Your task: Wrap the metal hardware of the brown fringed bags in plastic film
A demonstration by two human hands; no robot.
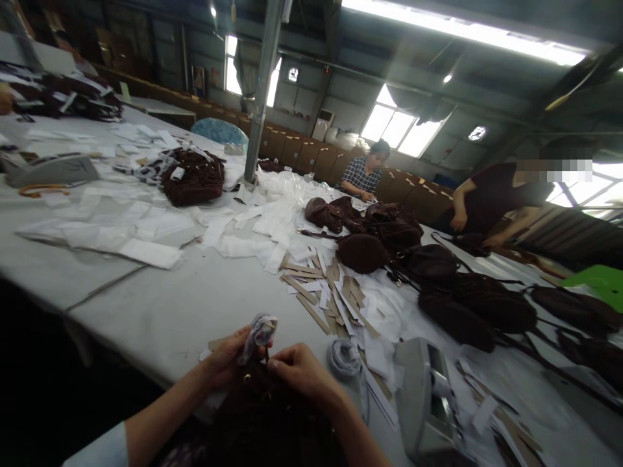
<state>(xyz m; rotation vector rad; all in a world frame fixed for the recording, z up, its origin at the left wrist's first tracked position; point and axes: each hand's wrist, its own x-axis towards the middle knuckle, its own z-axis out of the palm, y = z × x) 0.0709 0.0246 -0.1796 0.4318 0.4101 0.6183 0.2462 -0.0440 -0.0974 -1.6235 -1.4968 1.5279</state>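
A dark brown bag (267,421) lies at the near edge of the table, in front of me. My left hand (226,357) is closed on a crumpled wad of pale tissue paper (260,331) that sticks up above the bag's top. My right hand (299,370) is closed in a pinch at the bag's top, right beside the paper; what its fingertips grip is hidden. A second wad of pale paper (343,357) lies on the table just right of my right hand.
Several brown bags (438,285) are heaped at mid-right, another pile (192,175) at left. Cardboard strips and white paper (326,292) litter the grey table (160,311). A grey device (423,402) sits at lower right. Two people work at the far side; a steel post (260,91) stands mid-table.
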